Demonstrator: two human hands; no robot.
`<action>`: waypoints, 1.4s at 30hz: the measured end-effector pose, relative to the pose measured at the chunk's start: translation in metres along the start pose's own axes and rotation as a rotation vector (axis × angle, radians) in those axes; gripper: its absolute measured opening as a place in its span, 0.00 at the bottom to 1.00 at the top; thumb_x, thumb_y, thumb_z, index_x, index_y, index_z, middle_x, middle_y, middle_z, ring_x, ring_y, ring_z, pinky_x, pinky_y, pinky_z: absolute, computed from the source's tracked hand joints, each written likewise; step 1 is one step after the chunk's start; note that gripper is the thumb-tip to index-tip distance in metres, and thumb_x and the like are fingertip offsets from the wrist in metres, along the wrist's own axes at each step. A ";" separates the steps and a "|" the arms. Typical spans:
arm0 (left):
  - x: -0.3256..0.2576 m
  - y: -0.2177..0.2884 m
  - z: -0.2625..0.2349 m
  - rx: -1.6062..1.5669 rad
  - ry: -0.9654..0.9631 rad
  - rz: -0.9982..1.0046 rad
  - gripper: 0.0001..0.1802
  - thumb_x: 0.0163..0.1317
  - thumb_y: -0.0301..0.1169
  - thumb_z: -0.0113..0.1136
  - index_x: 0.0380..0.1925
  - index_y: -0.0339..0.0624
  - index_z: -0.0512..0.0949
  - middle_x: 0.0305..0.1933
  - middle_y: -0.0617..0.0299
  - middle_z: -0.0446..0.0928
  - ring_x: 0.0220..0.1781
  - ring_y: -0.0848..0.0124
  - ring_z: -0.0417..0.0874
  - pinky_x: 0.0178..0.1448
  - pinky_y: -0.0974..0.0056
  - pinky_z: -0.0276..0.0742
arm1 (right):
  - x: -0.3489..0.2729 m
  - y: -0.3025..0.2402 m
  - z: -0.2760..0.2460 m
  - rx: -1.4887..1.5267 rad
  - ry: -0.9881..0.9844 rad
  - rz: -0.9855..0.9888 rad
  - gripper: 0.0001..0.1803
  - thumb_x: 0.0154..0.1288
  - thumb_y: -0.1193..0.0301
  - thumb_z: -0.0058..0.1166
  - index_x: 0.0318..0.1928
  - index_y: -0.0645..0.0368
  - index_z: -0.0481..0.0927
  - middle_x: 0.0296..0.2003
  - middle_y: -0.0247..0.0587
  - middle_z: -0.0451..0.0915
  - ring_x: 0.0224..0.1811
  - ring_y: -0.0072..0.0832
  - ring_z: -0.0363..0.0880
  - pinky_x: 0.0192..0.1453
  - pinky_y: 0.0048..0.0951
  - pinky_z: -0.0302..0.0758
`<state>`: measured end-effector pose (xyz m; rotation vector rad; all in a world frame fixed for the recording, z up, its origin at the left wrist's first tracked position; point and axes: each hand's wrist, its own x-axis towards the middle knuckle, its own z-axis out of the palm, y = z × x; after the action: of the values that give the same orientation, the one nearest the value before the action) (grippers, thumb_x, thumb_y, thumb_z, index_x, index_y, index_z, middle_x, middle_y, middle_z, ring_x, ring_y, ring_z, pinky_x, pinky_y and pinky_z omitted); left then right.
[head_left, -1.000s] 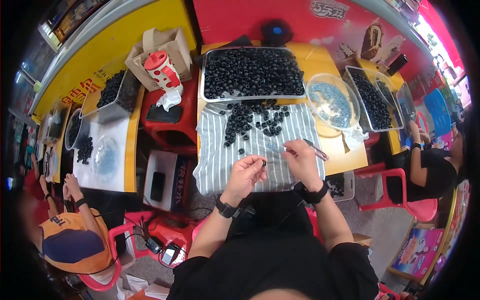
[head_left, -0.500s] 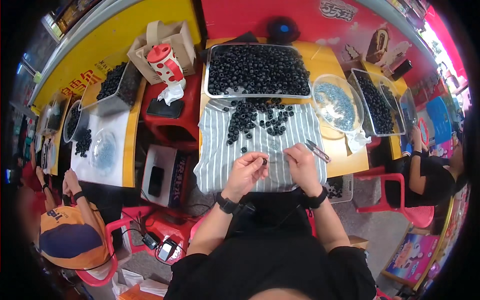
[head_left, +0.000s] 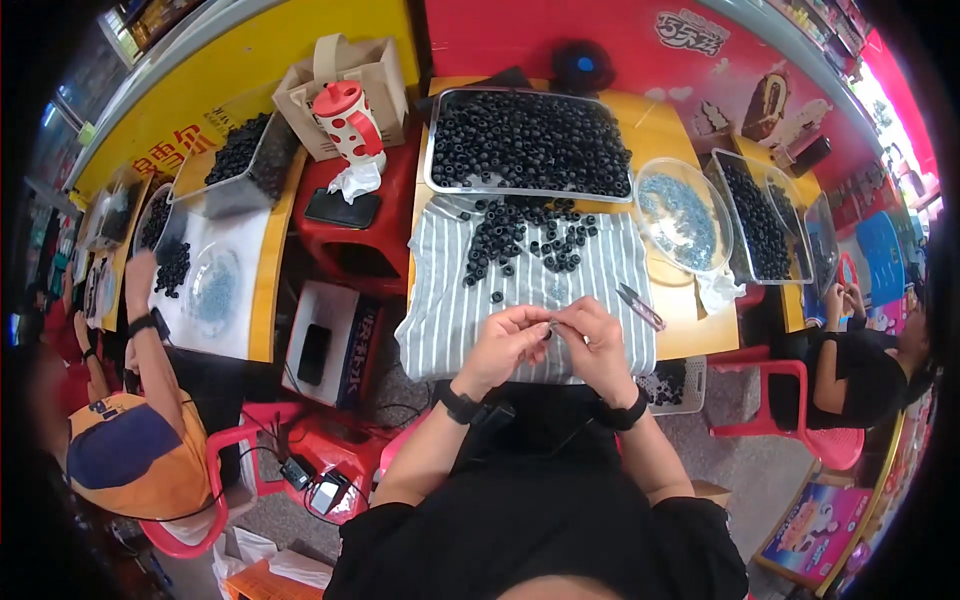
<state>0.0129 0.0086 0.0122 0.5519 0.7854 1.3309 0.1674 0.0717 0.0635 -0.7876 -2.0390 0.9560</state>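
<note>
Left hand point(head_left: 508, 340): fingers curled, thumb and forefinger pinched together on a small dark bead point(head_left: 546, 333) held at the fingertips over the near edge of a grey striped cloth point(head_left: 450, 310). Right hand point(head_left: 592, 337): likewise curled, fingertips meeting those of the left hand and touching the same bead; what else passes between the two hands is too small to make out. Both wrists carry dark bands. Loose black beads point(head_left: 520, 235): scattered on the far part of the cloth, just in front of a metal tray point(head_left: 432, 150) heaped with the same beads. Small snips point(head_left: 640, 306): lying on the cloth's right edge, near the right hand, untouched. Clear bowl point(head_left: 685, 215) of pale blue pieces: on the yellow table point(head_left: 660, 130), right of the cloth. Second tray of beads point(head_left: 755, 215): further right, partly cut by the lens curve. Red stool point(head_left: 350, 235): left of the table, bearing a dark phone. Other people sit at left and right, their handwork hard to read.
</note>
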 end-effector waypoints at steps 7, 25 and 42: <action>0.000 0.000 0.006 0.156 0.019 0.027 0.08 0.65 0.26 0.56 0.42 0.36 0.78 0.27 0.64 0.80 0.21 0.80 0.78 0.21 0.78 0.67 | 0.000 -0.002 -0.003 -0.048 -0.027 -0.035 0.08 0.52 0.85 0.56 0.34 0.62 0.81 0.28 0.41 0.75 0.30 0.36 0.76 0.32 0.31 0.71; -0.003 -0.017 0.024 0.811 0.172 0.602 0.07 0.62 0.20 0.55 0.40 0.32 0.77 0.33 0.59 0.79 0.28 0.73 0.79 0.31 0.69 0.74 | -0.008 0.005 -0.016 0.201 -0.075 0.317 0.05 0.59 0.80 0.56 0.36 0.67 0.80 0.27 0.38 0.80 0.29 0.18 0.76 0.32 0.20 0.71; -0.009 0.002 0.039 1.239 0.165 0.698 0.06 0.55 0.19 0.54 0.34 0.35 0.75 0.30 0.51 0.71 0.29 0.52 0.77 0.31 0.57 0.73 | -0.014 0.013 -0.007 0.055 0.002 0.148 0.05 0.55 0.83 0.53 0.34 0.67 0.79 0.26 0.40 0.79 0.28 0.23 0.78 0.32 0.22 0.73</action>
<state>0.0413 0.0028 0.0406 1.8303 1.6412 1.3883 0.1834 0.0710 0.0509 -0.9190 -1.9658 1.0878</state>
